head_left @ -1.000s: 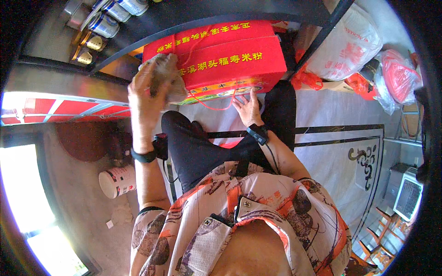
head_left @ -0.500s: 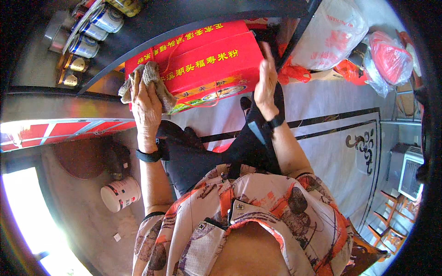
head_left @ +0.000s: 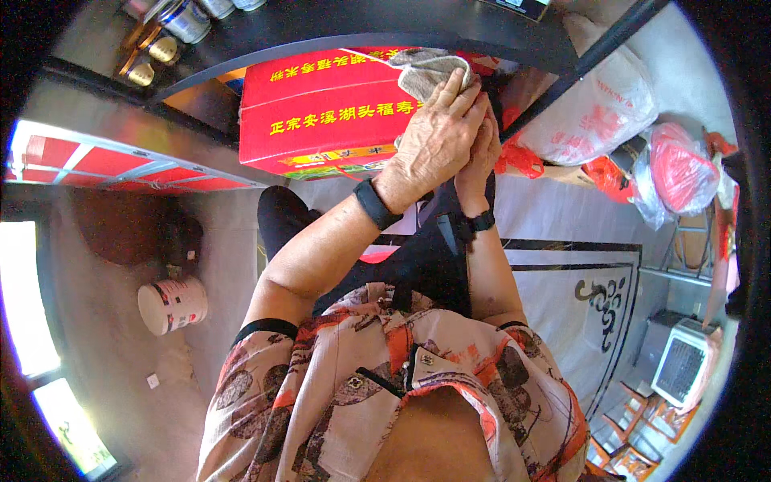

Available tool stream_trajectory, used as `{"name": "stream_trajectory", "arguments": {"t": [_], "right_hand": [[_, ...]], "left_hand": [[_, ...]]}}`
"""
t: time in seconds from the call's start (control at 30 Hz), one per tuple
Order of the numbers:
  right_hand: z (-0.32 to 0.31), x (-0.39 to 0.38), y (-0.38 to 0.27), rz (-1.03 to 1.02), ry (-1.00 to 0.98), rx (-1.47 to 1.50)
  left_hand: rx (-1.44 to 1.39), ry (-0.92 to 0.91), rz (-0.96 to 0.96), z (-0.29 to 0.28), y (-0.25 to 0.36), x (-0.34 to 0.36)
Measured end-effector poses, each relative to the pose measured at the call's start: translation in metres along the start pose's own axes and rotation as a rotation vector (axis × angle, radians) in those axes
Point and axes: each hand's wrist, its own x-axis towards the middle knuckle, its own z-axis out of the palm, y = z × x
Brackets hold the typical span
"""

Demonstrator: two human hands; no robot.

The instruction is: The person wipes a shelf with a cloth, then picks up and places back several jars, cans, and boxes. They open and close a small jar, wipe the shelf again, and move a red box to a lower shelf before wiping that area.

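Observation:
A red cardboard box (head_left: 321, 104) with yellow lettering and a food picture along its near lower side sits partly under a black shelf. My left hand (head_left: 438, 136) reaches across to the box's right part. Its fingers press a crumpled grey-beige cloth (head_left: 424, 79) onto the upper right of the box. Behind it, my right hand (head_left: 482, 157) rests against the right end of the box, fingers stretched upward and partly covered by my left hand. A thin pale string runs along the top of the box near the cloth.
The black shelf (head_left: 337, 48) overhangs the box, with several cans (head_left: 185, 22) at its left. Right of the box lie a white plastic bag (head_left: 598, 108) and a pink bagged item (head_left: 681, 165). A white bucket (head_left: 173, 305) stands on the floor at left.
My left hand has carried the cloth from the box's left end across to its right part, beside my right hand. My right hand stays at the right end. The view has shifted slightly.

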Motion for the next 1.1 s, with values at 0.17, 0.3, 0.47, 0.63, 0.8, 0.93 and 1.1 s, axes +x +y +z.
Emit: {"name": "stream_trajectory", "arguments": {"t": [0.17,0.3,0.47,0.63,0.8,0.93,1.1], "right_hand": [[0.006,0.005,-0.003,-0.010,0.034,0.104],[0.006,0.006,-0.001,-0.034,0.056,0.041],[0.011,0.001,0.002,-0.039,0.049,0.135],[0.013,0.003,0.000,-0.025,0.073,0.089],[0.012,-0.002,0.003,0.027,0.057,0.079],[0.006,-0.009,0.002,-0.022,0.072,-0.016],[-0.006,-0.004,-0.016,-0.099,-0.039,-0.143]], "left_hand": [[-0.060,-0.034,-0.176,-0.045,-0.031,-0.062],[0.208,0.039,-0.408,-0.105,-0.076,-0.125],[0.393,0.180,-0.609,-0.156,-0.114,-0.169],[0.251,0.586,-0.786,-0.195,-0.104,-0.166],[-0.261,0.581,-0.484,-0.151,-0.048,-0.103],[-0.032,0.012,-0.194,-0.068,-0.019,-0.042],[0.022,-0.089,-0.185,-0.009,-0.013,-0.019]]}}
